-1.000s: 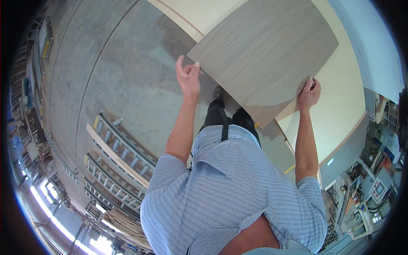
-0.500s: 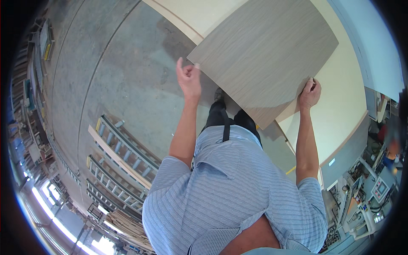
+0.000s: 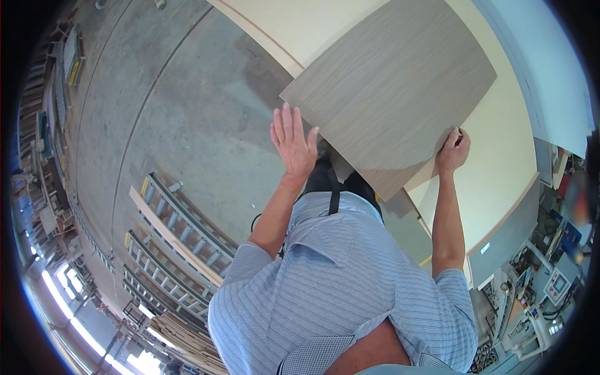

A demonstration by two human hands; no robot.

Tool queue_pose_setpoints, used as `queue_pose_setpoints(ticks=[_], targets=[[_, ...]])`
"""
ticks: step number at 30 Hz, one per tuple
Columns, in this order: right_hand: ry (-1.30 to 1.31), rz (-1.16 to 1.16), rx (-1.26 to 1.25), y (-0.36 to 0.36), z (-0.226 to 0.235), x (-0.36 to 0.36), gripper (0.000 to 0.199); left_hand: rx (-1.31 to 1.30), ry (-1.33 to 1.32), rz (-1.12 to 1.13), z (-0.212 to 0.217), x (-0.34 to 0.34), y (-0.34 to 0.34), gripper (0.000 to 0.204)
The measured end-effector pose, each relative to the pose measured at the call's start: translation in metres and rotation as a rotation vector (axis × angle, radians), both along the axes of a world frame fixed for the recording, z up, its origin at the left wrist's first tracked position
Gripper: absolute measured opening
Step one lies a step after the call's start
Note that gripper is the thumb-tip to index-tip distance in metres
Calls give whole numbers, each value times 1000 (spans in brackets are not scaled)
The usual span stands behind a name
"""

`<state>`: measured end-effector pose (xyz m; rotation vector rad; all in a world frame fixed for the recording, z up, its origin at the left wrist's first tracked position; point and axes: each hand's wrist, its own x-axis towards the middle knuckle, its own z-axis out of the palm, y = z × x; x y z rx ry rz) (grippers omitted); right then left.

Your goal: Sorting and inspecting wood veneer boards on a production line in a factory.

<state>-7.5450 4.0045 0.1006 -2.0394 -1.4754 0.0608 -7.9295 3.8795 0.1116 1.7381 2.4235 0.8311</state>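
Item: large flat grey wood-grain laminate panel (image 3: 390, 94), roughly rectangular, lying tilted across a broad cream-coloured sheet (image 3: 500, 162) that rests on the table; the panel's near corner juts past the cream sheet's edge above the grey concrete floor (image 3: 187, 119)

Left hand (image 3: 292, 145): open, fingers spread and straight, palm toward the panel's near-left edge; it appears just at or barely off that edge, contact cannot be told for sure; holding nothing

Right hand (image 3: 453, 152): fingers curled over the panel's near-right edge, gripping it

Wearer: light blue striped short-sleeved shirt (image 3: 337, 294), dark trousers (image 3: 331, 181) seen below the panel's corner; both bare forearms reach up from the lower part of the view

Surroundings: long metal roller racks (image 3: 175, 237) on the floor to the left; stacked boards (image 3: 187, 340) near the lower edge; workshop machines with a small control screen (image 3: 556, 284) at the right rim; pale blue-white surface (image 3: 550, 69) beyond the cream sheet at upper right
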Motion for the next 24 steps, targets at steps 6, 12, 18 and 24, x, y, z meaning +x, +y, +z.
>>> queue_pose_setpoints(ticks=[6,12,18,24], targets=[[10,-6,3,1,-2,1,31,-117,111,-203,8,-19,21,62],[-17,16,58,1,-2,2,28,-130,170,-212,12,-36,71,67],[-21,33,84,0,-5,0,25,-130,164,-303,9,-25,111,67],[-19,5,29,-1,1,3,26,-70,156,-371,0,3,180,67]])
